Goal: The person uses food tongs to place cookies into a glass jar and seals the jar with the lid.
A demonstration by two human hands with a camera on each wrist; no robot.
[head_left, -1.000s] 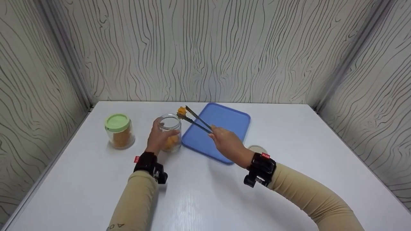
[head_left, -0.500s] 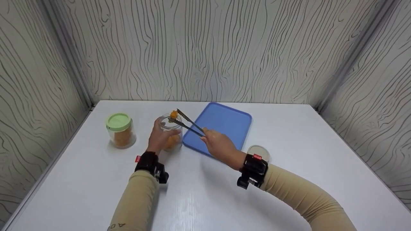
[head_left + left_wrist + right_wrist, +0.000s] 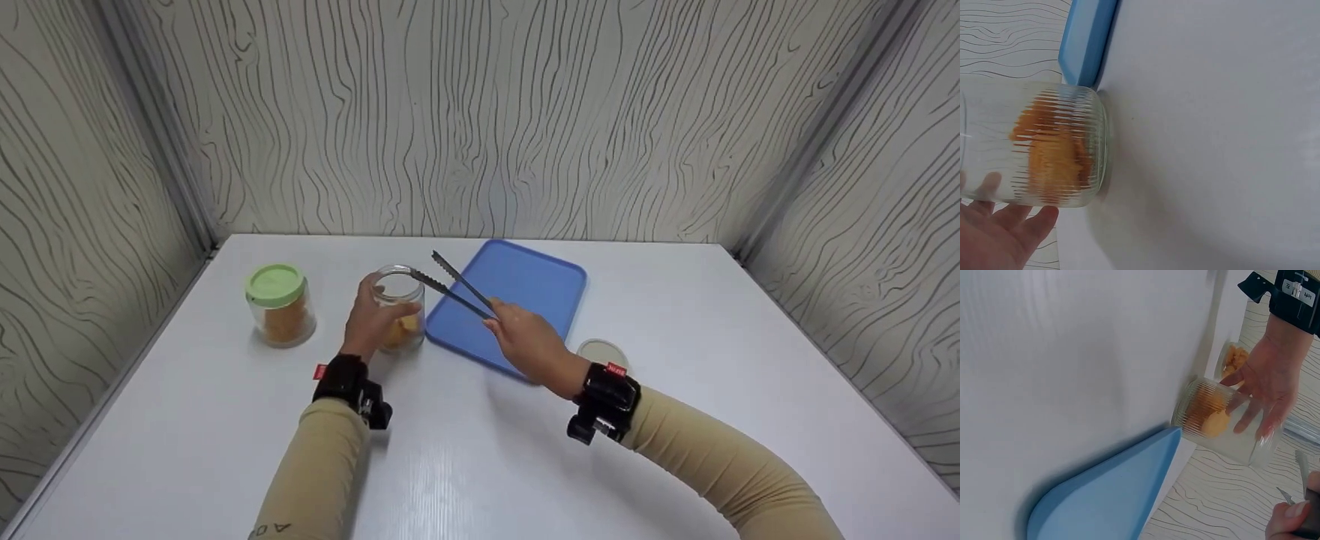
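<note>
My left hand (image 3: 373, 322) grips an open clear glass jar (image 3: 994, 107) standing on the white table, fingers and thumb around its side. Several orange snack pieces (image 3: 1053, 160) lie in the jar's lower part. Metal tongs (image 3: 454, 296) with serrated edges are in my right hand (image 3: 532, 341). Their arms are spread, and nothing sits between the tips. In the head view, one tip overlaps the right side of the jar's rim; whether it touches the glass I cannot tell. The right wrist view catches only the tongs' ends and part of the gripping fingers at its lower right corner.
A blue tray (image 3: 517, 289) lies right of the jar, partly under my right hand and the tongs. Farther left stands a second jar (image 3: 281, 315) with a green lid and orange contents. A pale round lid (image 3: 600, 351) lies by my right wrist. Patterned walls enclose the table.
The tongs carried an orange piece leftward over the jar's mouth and let it go. They have since moved back right, spread and without the piece. My left hand has stayed on the jar.
</note>
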